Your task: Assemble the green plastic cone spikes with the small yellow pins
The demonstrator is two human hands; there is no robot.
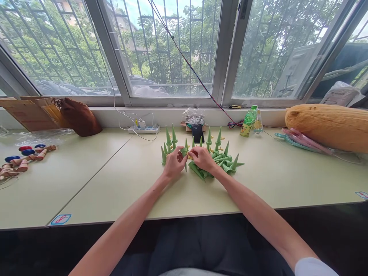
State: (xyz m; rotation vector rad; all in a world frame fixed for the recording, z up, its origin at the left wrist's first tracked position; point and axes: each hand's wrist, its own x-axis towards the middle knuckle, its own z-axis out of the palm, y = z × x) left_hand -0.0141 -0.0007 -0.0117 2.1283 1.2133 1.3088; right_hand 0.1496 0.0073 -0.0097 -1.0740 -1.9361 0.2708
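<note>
Head view: left hand (174, 161) was curled around a green spike (184, 151), held between the hands above the counter (120, 180). Right hand (203, 158) was nearly closed, fingertips pinching a small yellow piece (188, 154) at the spike's side; seating could not be told. Loose green cones (197, 171) lay beside the right wrist. Upright spikes partly blocked the black phone (197, 132) behind.

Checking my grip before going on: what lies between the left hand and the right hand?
In the head view, a green watering spike gripped by the left hand, its yellow valve pinched by the right hand.
</note>
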